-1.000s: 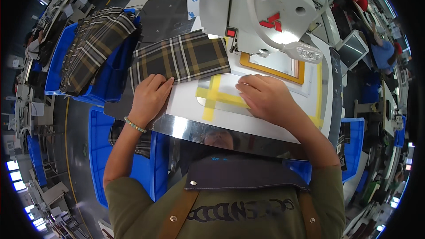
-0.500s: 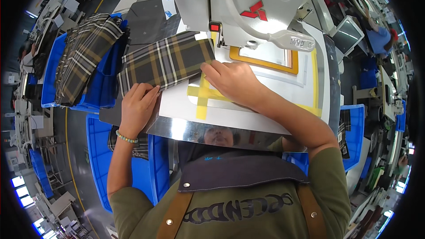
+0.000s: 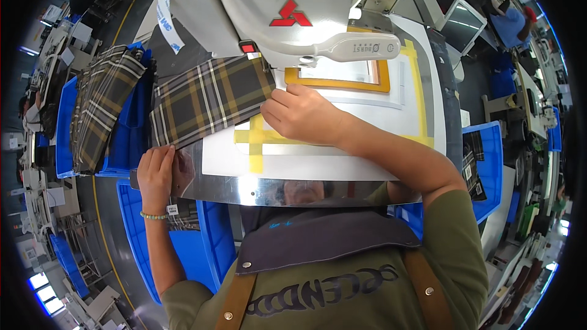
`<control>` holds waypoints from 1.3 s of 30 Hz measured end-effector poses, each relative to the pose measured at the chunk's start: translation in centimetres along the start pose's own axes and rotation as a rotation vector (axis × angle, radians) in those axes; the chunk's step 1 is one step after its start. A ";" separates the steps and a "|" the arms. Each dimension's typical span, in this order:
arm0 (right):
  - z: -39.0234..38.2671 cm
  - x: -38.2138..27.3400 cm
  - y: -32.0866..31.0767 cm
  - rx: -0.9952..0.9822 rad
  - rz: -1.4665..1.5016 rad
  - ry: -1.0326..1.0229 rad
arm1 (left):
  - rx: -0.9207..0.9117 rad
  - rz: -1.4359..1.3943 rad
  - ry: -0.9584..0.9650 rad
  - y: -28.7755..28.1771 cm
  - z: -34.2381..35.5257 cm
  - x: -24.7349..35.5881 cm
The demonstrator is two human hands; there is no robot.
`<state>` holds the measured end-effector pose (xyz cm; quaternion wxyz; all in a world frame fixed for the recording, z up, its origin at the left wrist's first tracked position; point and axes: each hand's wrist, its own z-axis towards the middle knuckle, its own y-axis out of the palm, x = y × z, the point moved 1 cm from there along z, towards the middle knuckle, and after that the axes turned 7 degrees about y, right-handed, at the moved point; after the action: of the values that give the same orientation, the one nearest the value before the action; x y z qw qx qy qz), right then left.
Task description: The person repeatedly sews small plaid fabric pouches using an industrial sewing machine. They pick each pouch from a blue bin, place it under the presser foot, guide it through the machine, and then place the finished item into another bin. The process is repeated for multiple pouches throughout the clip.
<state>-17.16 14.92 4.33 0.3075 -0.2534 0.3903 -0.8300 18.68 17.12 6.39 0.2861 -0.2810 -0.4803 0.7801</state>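
A folded piece of dark plaid cloth (image 3: 211, 95) with white and mustard stripes lies slanted on the worktable, its right end beside the head of a white sewing machine (image 3: 293, 0). My left hand (image 3: 156, 176) is closed at the cloth's lower left corner, thumb and fingertips together on its edge. My right hand (image 3: 301, 115) is closed at the lower right corner, fingers bent and partly hidden. Under my right wrist run strips of yellow tape (image 3: 257, 146) on a white sheet (image 3: 293, 164). A mustard-coloured frame (image 3: 342, 85) lies just beyond the right hand.
Plaid pieces (image 3: 104, 107) are heaped over a blue bin (image 3: 66, 128) on the left. Another blue bin (image 3: 177, 256) stands below the table's metal front edge (image 3: 263, 189). At the right is a blue bin (image 3: 489, 174) with cloth. A tablet-like screen (image 3: 461, 24) stands farther back.
My left hand has slid left and nearer to me, to the cloth's corner. My right hand stays by the cloth's right end. The whole view has shifted, so the machine appears farther left.
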 end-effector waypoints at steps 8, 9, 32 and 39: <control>-6.6 4.7 -5.9 -0.069 -0.125 0.058 | 0.056 0.033 0.416 2.5 7.7 2.2; -7.7 5.1 -6.8 -0.065 -0.136 0.085 | 0.065 0.021 0.461 3.1 8.9 2.7; -16.1 6.6 -10.9 -0.188 -0.105 0.483 | 0.043 -0.111 0.531 7.1 16.9 7.5; -17.0 5.6 -12.0 -0.212 -0.063 0.613 | -0.021 -0.193 0.372 5.6 15.6 7.4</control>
<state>-35.97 25.37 5.42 0.1215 -0.0344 0.5410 -0.8315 1.53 11.18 5.98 0.4404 -0.3756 -0.4520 0.6788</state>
